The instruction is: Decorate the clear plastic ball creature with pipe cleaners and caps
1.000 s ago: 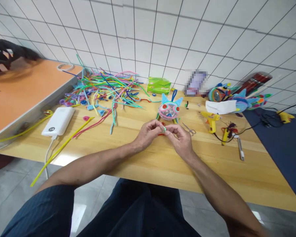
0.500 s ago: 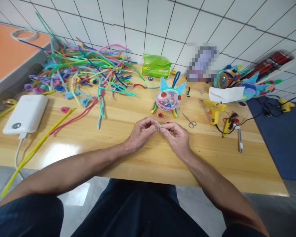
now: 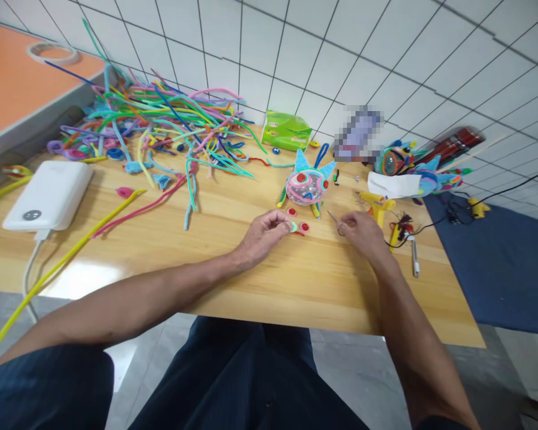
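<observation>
My left hand [image 3: 266, 236] pinches a small light-green coil [image 3: 294, 227], which looks like rolled pipe cleaner, above the middle of the table. On the right, the fingers of my right hand [image 3: 361, 233] are closed on the handles of small scissors [image 3: 334, 218], whose blades point away to the left. Between and beyond the hands stands a pipe-cleaner figure [image 3: 305, 186] with a clear round body, blue pointed ears and red eyes. Two pink-and-red coils [image 3: 304, 227] lie on the wood near my left fingertips.
A heap of pipe cleaners [image 3: 170, 113] covers the back left. A white power bank [image 3: 49, 194] with a cable lies at the left. A green packet [image 3: 287, 130] leans by the wall. Right of my right hand are a yellow glue gun [image 3: 379, 204] and a cutter knife [image 3: 415, 260].
My right hand has left the green coil, moved right and taken hold of the scissors. My left hand keeps the coil. The camera view has turned slightly right.
</observation>
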`<state>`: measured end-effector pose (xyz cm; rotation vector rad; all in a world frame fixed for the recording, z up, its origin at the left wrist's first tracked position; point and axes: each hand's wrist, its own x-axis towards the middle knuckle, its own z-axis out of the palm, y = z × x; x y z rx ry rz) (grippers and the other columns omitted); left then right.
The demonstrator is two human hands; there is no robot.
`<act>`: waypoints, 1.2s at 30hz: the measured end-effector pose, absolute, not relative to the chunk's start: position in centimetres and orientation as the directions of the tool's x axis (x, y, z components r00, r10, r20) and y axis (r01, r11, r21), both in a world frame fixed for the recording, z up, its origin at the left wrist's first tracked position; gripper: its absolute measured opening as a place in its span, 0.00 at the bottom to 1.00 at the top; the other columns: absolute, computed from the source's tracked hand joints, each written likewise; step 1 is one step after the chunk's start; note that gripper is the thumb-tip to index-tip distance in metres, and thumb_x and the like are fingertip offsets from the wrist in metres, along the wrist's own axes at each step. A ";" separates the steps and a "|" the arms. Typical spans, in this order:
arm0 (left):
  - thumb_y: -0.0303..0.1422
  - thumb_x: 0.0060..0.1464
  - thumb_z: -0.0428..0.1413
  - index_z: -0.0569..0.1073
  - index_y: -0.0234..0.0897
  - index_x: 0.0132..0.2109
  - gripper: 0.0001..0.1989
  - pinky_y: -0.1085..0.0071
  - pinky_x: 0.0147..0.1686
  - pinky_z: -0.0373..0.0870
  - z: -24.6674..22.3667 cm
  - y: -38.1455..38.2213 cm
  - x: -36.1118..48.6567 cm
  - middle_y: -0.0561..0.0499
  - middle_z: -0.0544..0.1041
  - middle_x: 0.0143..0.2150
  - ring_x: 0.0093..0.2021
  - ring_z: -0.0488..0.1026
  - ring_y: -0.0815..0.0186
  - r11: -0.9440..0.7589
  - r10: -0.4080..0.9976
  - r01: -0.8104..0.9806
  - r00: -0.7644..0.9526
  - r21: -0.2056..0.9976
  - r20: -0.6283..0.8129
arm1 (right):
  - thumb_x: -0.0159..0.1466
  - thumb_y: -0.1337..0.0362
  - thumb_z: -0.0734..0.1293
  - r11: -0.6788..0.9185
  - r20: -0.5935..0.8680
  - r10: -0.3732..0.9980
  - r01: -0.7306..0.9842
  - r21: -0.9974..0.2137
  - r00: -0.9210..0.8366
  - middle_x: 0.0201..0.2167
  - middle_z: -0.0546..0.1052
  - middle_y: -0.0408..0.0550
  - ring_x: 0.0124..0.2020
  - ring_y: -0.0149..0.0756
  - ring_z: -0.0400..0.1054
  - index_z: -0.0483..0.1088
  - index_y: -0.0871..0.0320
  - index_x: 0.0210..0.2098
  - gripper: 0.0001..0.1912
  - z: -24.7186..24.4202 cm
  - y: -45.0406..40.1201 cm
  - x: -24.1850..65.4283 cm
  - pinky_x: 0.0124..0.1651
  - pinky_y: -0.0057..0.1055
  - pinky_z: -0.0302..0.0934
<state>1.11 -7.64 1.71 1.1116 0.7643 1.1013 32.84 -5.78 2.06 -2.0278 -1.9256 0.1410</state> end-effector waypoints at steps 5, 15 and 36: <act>0.41 0.55 0.66 0.75 0.37 0.34 0.13 0.71 0.35 0.61 1.3 -7.6 1.2 0.58 0.68 0.26 0.30 0.63 0.71 0.047 0.940 -0.292 0.338 0.955 0.057 | 0.66 0.62 0.65 -0.040 0.124 0.990 0.970 -0.240 0.071 0.35 0.79 0.58 0.43 0.51 0.71 0.71 0.54 0.30 0.08 0.5 -5.4 32.8 0.51 0.47 0.65; 0.40 0.56 0.65 0.75 0.37 0.34 0.12 0.72 0.33 0.60 1.0 -7.8 1.3 0.58 0.67 0.24 0.28 0.63 0.72 0.094 0.931 -0.297 0.364 0.950 0.022 | 0.65 0.56 0.66 -0.060 0.124 0.979 0.811 -0.581 0.162 0.33 0.77 0.47 0.34 0.41 0.70 0.76 0.55 0.44 0.13 3.0 -7.5 33.3 0.41 0.40 0.65; 0.39 0.59 0.63 0.76 0.37 0.36 0.10 0.70 0.34 0.62 1.0 -7.5 1.2 0.55 0.73 0.29 0.30 0.65 0.71 0.082 0.908 -0.289 0.417 0.954 0.048 | 0.64 0.49 0.75 0.109 0.052 0.989 0.432 -0.895 -0.141 0.33 0.82 0.43 0.31 0.35 0.69 0.80 0.51 0.37 0.13 2.1 -9.1 23.1 0.36 0.33 0.65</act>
